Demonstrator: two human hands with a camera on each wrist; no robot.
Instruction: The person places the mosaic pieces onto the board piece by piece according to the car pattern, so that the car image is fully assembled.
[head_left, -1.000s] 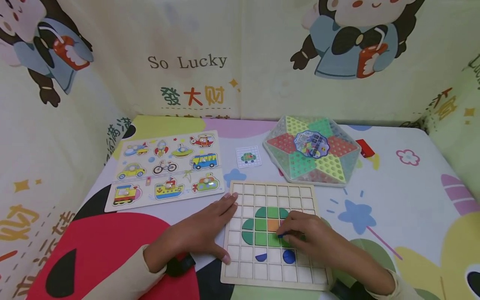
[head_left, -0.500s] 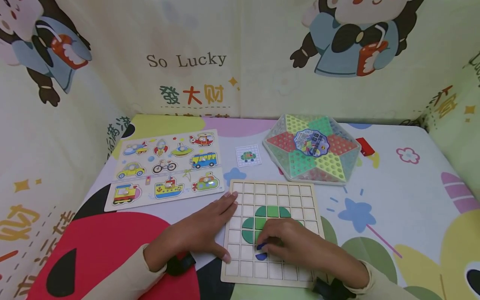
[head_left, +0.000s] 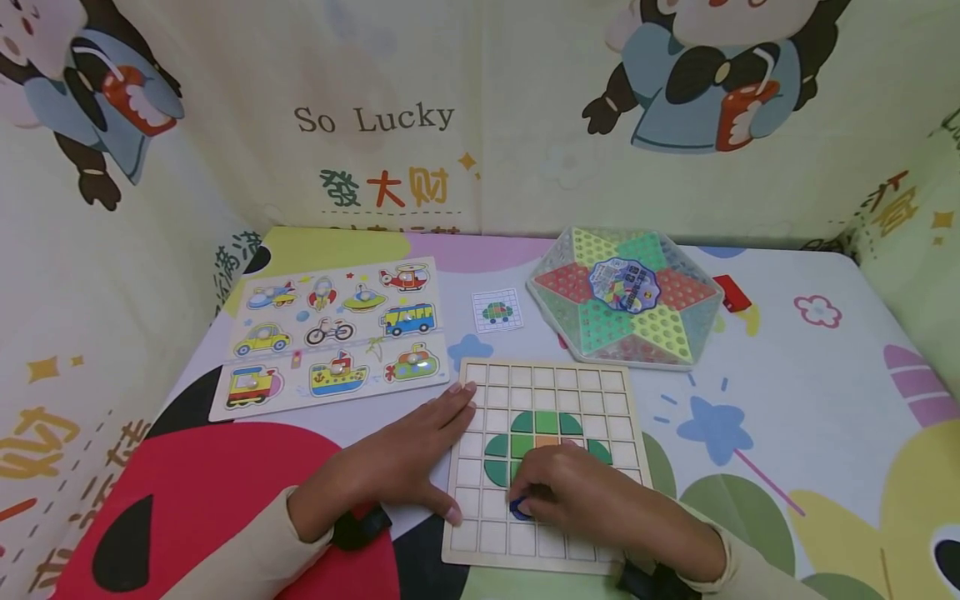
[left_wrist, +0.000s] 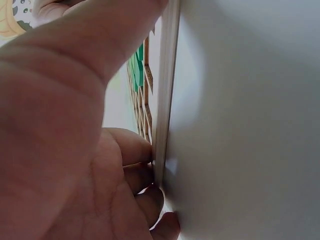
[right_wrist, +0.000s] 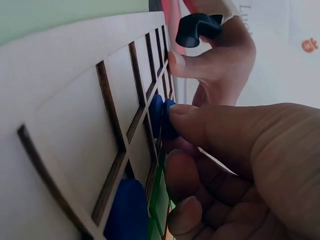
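Note:
A wooden grid board [head_left: 480, 546] lies on the table with green pieces [head_left: 520, 446] set in its cells. My right hand [head_left: 592, 500] is over its lower middle, pinching a blue half-circle piece [right_wrist: 169, 119] between thumb and fingers. That piece is right beside another blue half-circle piece [right_wrist: 156, 116] in a lower-left cell. Nearer the right wrist camera is a further blue piece [right_wrist: 127, 210] in the grid. My left hand [head_left: 405, 454] rests against the board's left edge, fingers spread, fingertips at the upper part and thumb lower down.
Behind the left hand lies a vehicle puzzle board [head_left: 330, 333]. A small pattern card [head_left: 497, 312] is beyond the grid board, beside a hexagonal Chinese checkers box [head_left: 626, 300]. A red piece [head_left: 731, 293] sits right of the box. Printed cloth hangs behind the table.
My right hand has moved left and slightly toward me with the blue half-circle piece, from the middle of the green shape to the lower-left blue piece. The left hand stays in place.

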